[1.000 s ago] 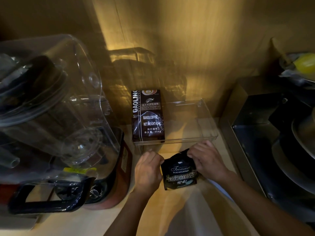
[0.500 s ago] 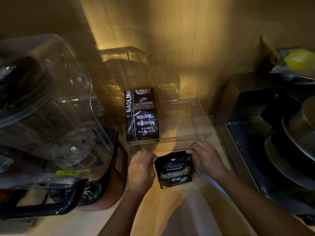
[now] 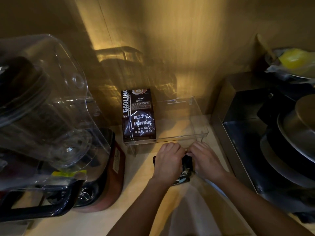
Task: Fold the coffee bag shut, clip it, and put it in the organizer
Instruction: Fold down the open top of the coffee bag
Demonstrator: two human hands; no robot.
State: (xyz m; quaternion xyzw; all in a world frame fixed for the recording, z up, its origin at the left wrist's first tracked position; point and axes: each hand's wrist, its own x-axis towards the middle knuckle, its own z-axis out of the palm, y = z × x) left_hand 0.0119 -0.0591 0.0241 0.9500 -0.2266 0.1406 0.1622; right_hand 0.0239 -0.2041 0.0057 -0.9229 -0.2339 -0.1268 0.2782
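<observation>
My left hand (image 3: 167, 161) and right hand (image 3: 205, 160) clamped together over the small black coffee bag (image 3: 185, 172) on the counter (image 3: 141, 193), mostly hidden, just before the clear organizer (image 3: 201, 123), right side empty, blender (image 3: 51, 116) close left

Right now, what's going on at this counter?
A person is working on a small dark coffee bag on the counter, both hands closed on its top: left hand, right hand. It looks like the top is being folded shut; no clip is visible. Behind the hands, the clear organizer already holds a bigger coffee bag at its left end. A blender stands at left.
</observation>
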